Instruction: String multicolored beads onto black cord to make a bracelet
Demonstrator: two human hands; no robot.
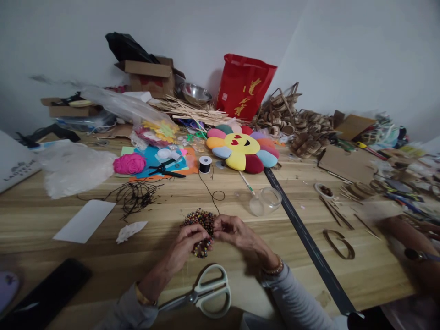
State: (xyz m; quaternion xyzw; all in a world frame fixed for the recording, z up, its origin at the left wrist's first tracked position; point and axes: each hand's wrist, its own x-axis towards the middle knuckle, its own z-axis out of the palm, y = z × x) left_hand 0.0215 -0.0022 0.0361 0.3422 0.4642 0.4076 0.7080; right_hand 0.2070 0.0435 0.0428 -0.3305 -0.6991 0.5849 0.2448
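Observation:
My left hand (185,247) and my right hand (233,231) meet over a cluster of small multicoloured beads (200,220) on the wooden table (103,238). Both hands pinch the beaded piece, and its lower end (200,250) hangs under my left fingers. A thin black cord (211,195) runs from the beads up to a black thread spool (205,163). Large pale-handled scissors (202,293) lie just below my hands.
A clear jar (265,201) lies on its side to the right, and a flower-shaped cushion (242,149) sits behind it. A tangle of black cord (135,197), white paper (84,221), a black phone (48,295) and a dark ruler (305,238) are around. Another person's arm (409,238) rests at right.

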